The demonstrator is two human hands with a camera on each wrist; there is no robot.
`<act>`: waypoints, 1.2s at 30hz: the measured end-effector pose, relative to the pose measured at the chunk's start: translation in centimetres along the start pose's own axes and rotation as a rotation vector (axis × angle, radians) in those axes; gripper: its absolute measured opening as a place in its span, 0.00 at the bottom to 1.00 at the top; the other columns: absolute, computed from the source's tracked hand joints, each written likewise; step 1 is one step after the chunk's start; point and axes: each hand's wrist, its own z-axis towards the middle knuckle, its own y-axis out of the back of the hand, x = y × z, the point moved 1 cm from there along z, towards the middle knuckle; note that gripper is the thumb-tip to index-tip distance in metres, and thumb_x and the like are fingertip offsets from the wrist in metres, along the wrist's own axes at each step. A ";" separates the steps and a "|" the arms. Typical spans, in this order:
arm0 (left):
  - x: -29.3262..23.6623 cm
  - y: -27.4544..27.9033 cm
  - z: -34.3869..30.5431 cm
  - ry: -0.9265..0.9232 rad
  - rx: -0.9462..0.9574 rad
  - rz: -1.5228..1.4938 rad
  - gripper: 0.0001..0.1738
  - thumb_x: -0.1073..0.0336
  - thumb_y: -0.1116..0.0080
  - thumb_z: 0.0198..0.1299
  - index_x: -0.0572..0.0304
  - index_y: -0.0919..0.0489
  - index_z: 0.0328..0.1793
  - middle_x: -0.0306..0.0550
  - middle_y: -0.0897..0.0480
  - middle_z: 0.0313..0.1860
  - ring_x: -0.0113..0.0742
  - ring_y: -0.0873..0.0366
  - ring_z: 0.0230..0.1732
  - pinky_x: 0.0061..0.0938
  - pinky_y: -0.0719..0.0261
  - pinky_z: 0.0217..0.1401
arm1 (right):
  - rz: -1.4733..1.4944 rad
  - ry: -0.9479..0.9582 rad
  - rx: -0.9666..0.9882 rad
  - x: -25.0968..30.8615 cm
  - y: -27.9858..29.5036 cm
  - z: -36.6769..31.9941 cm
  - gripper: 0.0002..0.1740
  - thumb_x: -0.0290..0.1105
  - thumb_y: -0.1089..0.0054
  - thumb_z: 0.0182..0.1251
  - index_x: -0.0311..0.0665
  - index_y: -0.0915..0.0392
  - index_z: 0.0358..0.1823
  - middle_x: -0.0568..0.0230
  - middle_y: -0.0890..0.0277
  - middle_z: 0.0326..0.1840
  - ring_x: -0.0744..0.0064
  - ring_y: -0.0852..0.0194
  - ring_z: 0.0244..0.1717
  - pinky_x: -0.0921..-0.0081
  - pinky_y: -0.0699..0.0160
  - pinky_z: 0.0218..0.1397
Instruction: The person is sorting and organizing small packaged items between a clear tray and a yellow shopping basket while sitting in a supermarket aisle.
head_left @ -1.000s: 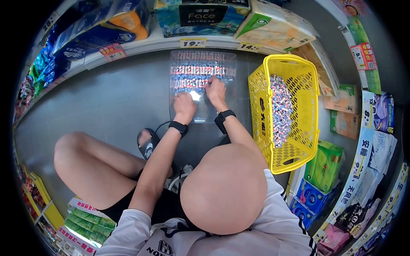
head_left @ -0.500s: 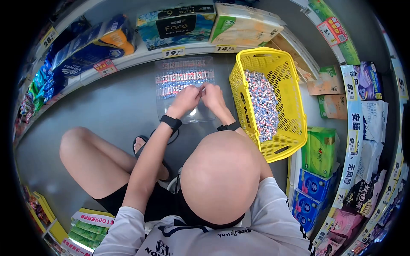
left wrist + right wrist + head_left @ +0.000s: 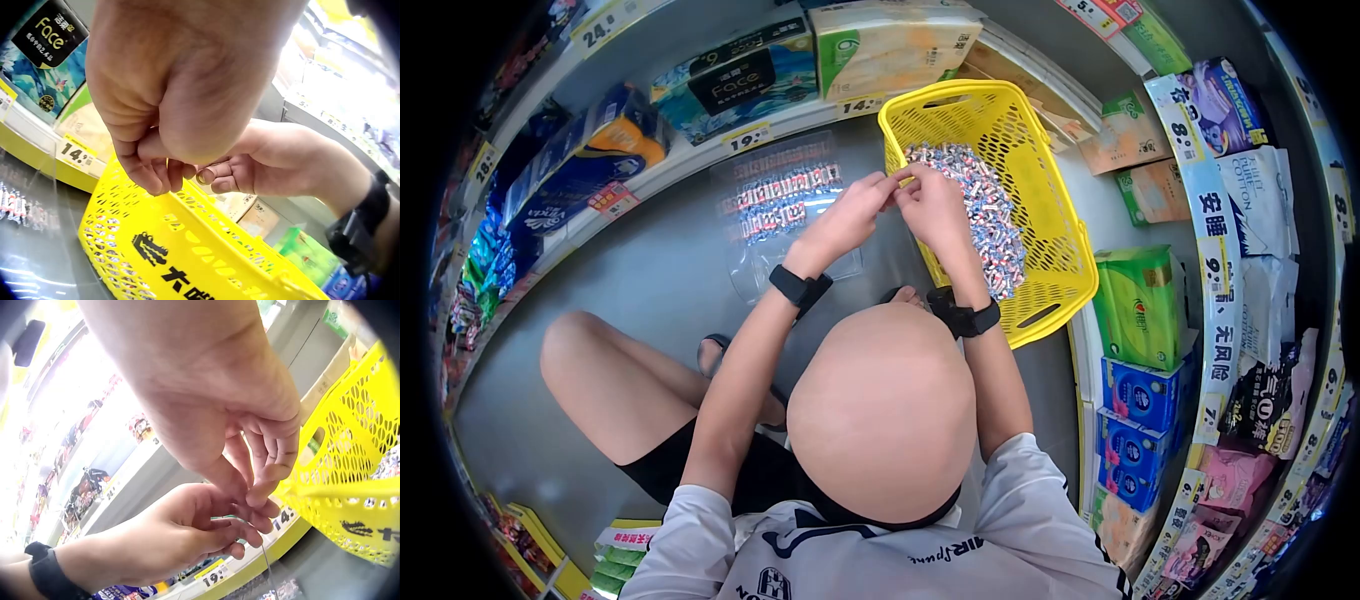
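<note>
My left hand (image 3: pixel 850 215) and right hand (image 3: pixel 935 208) meet at the fingertips, right over the near left rim of a yellow basket (image 3: pixel 1055 210). In the right wrist view, the right thumb and forefinger come together against the half-curled left fingers (image 3: pixel 253 519). I cannot tell whether something small sits between the fingertips. Many small wrapped candies (image 3: pixel 990 225), red, white and blue, are heaped in the basket. Left of the hands, a clear plastic box (image 3: pixel 745 280) on the floor holds rows of similar wrapped candies (image 3: pixel 785 188).
Shelves with packs of tissues (image 3: pixel 745 80) curve round the far side. On the right stand a green pack (image 3: pixel 1138 305), blue packs (image 3: pixel 1135 430) and shelves of bagged goods (image 3: pixel 1250 225). The person's bent leg (image 3: pixel 615 390) lies left of the box on the grey floor.
The right fingers left the candy rows and met the left hand above the box. Both hands then moved right to the basket's rim. The head view shifted as well.
</note>
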 end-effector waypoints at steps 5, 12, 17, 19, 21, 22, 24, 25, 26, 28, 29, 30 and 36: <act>-1.9 -2.3 3.3 -0.091 0.030 0.234 0.25 0.86 0.51 0.55 0.72 0.24 0.61 0.63 0.18 0.51 0.65 0.20 0.56 0.49 0.19 0.58 | -0.080 -0.119 -0.020 -1.5 4.3 0.1 0.13 0.30 0.36 0.62 0.40 0.12 0.48 0.52 0.12 0.34 0.55 0.11 0.36 0.64 0.14 0.44; -3.4 -6.8 9.3 -0.102 0.309 0.252 0.21 0.85 0.49 0.51 0.73 0.18 0.53 0.66 0.17 0.53 0.63 0.20 0.58 0.49 0.20 0.60 | -0.320 -0.268 0.012 -5.3 7.8 1.5 0.14 0.27 0.40 0.61 0.40 0.12 0.46 0.43 0.13 0.45 0.42 0.14 0.50 0.52 0.16 0.55; -3.8 -9.0 12.2 -0.005 0.520 0.325 0.15 0.80 0.47 0.50 0.73 0.16 0.44 0.67 0.16 0.45 0.63 0.17 0.51 0.49 0.18 0.55 | -0.436 -0.449 0.152 -11.1 8.0 2.4 0.14 0.29 0.38 0.62 0.43 0.12 0.48 0.48 0.13 0.54 0.47 0.15 0.57 0.53 0.17 0.59; -3.3 -9.6 12.9 -0.048 0.545 0.373 0.13 0.78 0.46 0.51 0.72 0.15 0.41 0.66 0.15 0.42 0.63 0.15 0.49 0.49 0.16 0.52 | -0.465 -0.473 0.205 -13.5 7.8 2.6 0.14 0.29 0.36 0.61 0.45 0.12 0.48 0.50 0.14 0.55 0.50 0.15 0.58 0.55 0.17 0.60; -3.1 -10.1 13.5 0.003 0.659 0.431 0.11 0.78 0.44 0.51 0.71 0.15 0.39 0.66 0.14 0.41 0.62 0.14 0.48 0.48 0.15 0.50 | -0.445 -0.444 0.252 -15.5 7.3 2.6 0.15 0.30 0.34 0.60 0.48 0.13 0.49 0.51 0.14 0.55 0.51 0.15 0.58 0.55 0.17 0.59; -3.4 -9.8 13.8 0.006 0.681 0.427 0.11 0.77 0.43 0.51 0.71 0.15 0.40 0.67 0.14 0.42 0.61 0.13 0.48 0.47 0.14 0.49 | -0.411 -0.433 0.217 -15.9 7.1 2.5 0.19 0.23 0.39 0.58 0.44 0.12 0.52 0.45 0.14 0.51 0.47 0.15 0.56 0.57 0.19 0.60; -2.1 -10.9 14.6 0.057 0.735 0.484 0.11 0.77 0.42 0.51 0.71 0.15 0.40 0.68 0.14 0.42 0.61 0.13 0.48 0.47 0.14 0.48 | -0.421 -0.402 0.200 -16.7 6.7 2.5 0.20 0.22 0.39 0.59 0.44 0.13 0.52 0.45 0.14 0.50 0.47 0.15 0.55 0.57 0.19 0.59; -1.4 -11.5 14.9 0.109 0.781 0.542 0.11 0.77 0.42 0.51 0.72 0.15 0.40 0.68 0.14 0.42 0.61 0.13 0.48 0.47 0.14 0.48 | -0.435 -0.364 0.181 -17.3 6.4 2.5 0.20 0.21 0.39 0.60 0.44 0.13 0.53 0.46 0.14 0.49 0.47 0.15 0.55 0.56 0.19 0.59; -0.6 -11.8 15.2 0.100 0.781 0.536 0.13 0.77 0.42 0.52 0.71 0.15 0.43 0.68 0.13 0.43 0.61 0.13 0.48 0.48 0.14 0.49 | -0.428 -0.357 0.194 -17.9 6.1 2.7 0.22 0.21 0.37 0.60 0.45 0.15 0.56 0.47 0.14 0.50 0.47 0.15 0.55 0.54 0.18 0.58; 1.2 -12.9 15.9 0.102 0.798 0.560 0.16 0.75 0.40 0.55 0.62 0.14 0.51 0.62 0.12 0.44 0.59 0.13 0.49 0.47 0.14 0.49 | -0.425 -0.331 0.190 -18.9 5.5 2.9 0.23 0.21 0.36 0.59 0.45 0.15 0.56 0.47 0.15 0.51 0.47 0.16 0.56 0.54 0.18 0.59; 1.9 -13.6 16.0 0.102 0.811 0.585 0.21 0.73 0.38 0.57 0.52 0.14 0.58 0.57 0.11 0.46 0.56 0.12 0.51 0.47 0.13 0.50 | -0.424 -0.302 0.182 -19.3 5.1 2.9 0.24 0.21 0.35 0.58 0.46 0.16 0.57 0.48 0.15 0.52 0.47 0.17 0.57 0.54 0.18 0.59; 1.9 -13.7 16.2 0.107 0.810 0.586 0.21 0.73 0.39 0.58 0.50 0.14 0.59 0.56 0.11 0.46 0.55 0.12 0.51 0.47 0.13 0.51 | -0.414 -0.305 0.198 -19.4 4.8 3.0 0.26 0.21 0.35 0.59 0.52 0.15 0.59 0.53 0.17 0.60 0.50 0.17 0.61 0.53 0.17 0.62; 2.7 -15.2 16.5 0.158 0.862 0.497 0.28 0.78 0.45 0.59 0.50 0.17 0.65 0.61 0.13 0.53 0.59 0.15 0.56 0.48 0.15 0.56 | -0.429 -0.356 0.174 -21.0 3.1 2.0 0.25 0.28 0.31 0.60 0.52 0.18 0.60 0.52 0.18 0.58 0.48 0.18 0.61 0.53 0.17 0.62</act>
